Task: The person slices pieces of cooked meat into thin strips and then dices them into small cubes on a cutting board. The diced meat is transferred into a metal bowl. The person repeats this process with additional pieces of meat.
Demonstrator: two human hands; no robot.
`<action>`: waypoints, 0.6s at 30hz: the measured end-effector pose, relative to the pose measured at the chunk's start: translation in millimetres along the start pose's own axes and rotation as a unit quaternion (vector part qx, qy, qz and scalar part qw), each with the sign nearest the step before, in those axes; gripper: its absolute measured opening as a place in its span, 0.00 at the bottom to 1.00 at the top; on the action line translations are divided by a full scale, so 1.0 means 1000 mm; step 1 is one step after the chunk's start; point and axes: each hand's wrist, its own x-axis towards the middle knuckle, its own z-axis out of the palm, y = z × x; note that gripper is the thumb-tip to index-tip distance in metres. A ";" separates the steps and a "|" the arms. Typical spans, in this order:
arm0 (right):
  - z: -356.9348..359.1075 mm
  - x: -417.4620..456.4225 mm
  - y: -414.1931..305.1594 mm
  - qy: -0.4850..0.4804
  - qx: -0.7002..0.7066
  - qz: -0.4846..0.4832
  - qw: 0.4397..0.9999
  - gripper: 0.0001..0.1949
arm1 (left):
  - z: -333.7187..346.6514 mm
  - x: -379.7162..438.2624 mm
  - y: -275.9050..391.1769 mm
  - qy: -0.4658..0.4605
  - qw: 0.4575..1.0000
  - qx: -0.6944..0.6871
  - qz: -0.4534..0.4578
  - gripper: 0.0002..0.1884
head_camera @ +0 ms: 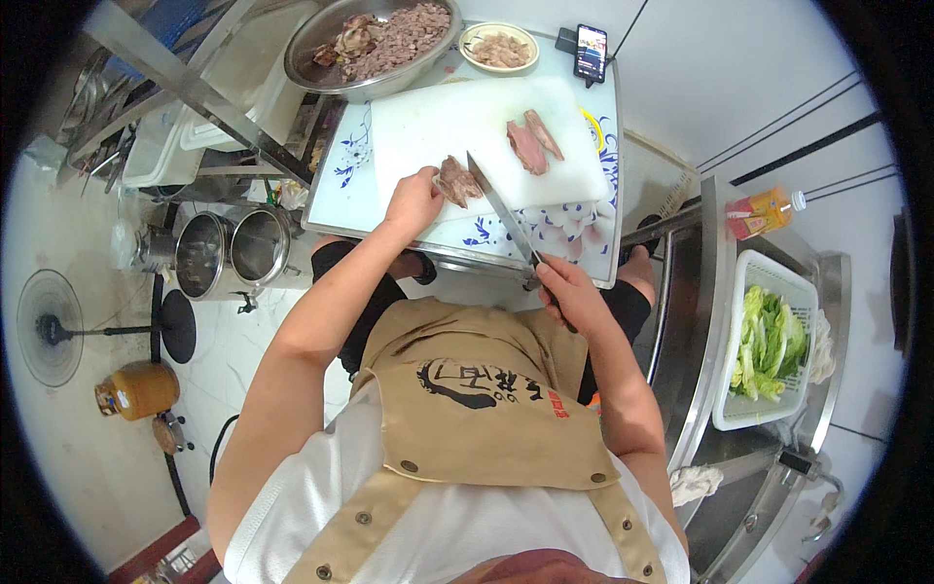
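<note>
My right hand point(570, 292) is closed around the dark handle of a long kitchen knife point(503, 212), whose blade slants up and left over the white cutting board point(423, 117). Just left of the blade tip lies a piece of cooked meat point(459, 182). The fingertips of my left hand point(417, 197) touch that piece's left edge; whether they grip it I cannot tell. Two more strips of meat point(527, 147) lie on the board's right part. Beyond the board are a large steel bowl point(398, 86) of diced meat with bigger chunks and a small bowl point(500, 67) of pale pieces.
A phone point(591, 52) stands at the table's far right corner. To the right, a white basket point(773, 263) holds leafy lettuce beside a sink, with an orange bottle point(762, 213) above it. Steel pots point(259, 244), a shelf and plastic tubs point(157, 153) are at the left.
</note>
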 end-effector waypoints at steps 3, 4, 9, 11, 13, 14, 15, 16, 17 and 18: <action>0.009 -0.006 0.014 0.006 0.004 -0.027 1.000 0.23 | 0.013 0.011 -0.001 0.037 0.999 0.004 0.005 0.19; 0.013 -0.009 0.016 0.001 0.042 -0.022 0.999 0.22 | 0.014 0.013 0.001 0.033 0.999 0.003 -0.004 0.19; 0.015 -0.012 0.031 0.029 0.103 -0.015 0.994 0.19 | 0.013 0.011 0.028 0.058 0.991 -0.041 -0.113 0.31; 0.015 -0.016 0.035 0.050 0.140 -0.017 0.989 0.18 | 0.028 0.007 0.041 0.153 0.974 -0.076 -0.149 0.38; 0.011 -0.023 0.039 0.065 0.177 -0.031 0.982 0.17 | 0.045 0.010 0.059 0.187 0.970 -0.064 -0.141 0.43; 0.009 -0.021 0.051 0.066 0.174 -0.030 0.982 0.17 | 0.052 0.010 0.066 0.204 0.968 -0.059 -0.137 0.46; 0.004 -0.016 0.065 0.070 0.170 -0.034 0.982 0.17 | 0.063 0.012 0.066 0.217 0.966 -0.022 -0.137 0.46; 0.003 -0.016 0.068 0.078 0.159 -0.026 0.984 0.18 | 0.076 0.012 0.065 0.231 0.963 0.012 -0.137 0.46; 0.003 -0.020 0.070 0.075 0.148 -0.041 0.985 0.19 | 0.088 0.014 0.063 0.244 0.959 0.047 -0.137 0.47; 0.003 -0.025 0.069 0.080 0.153 -0.055 0.983 0.16 | 0.088 0.013 0.071 0.204 0.966 0.049 -0.149 0.46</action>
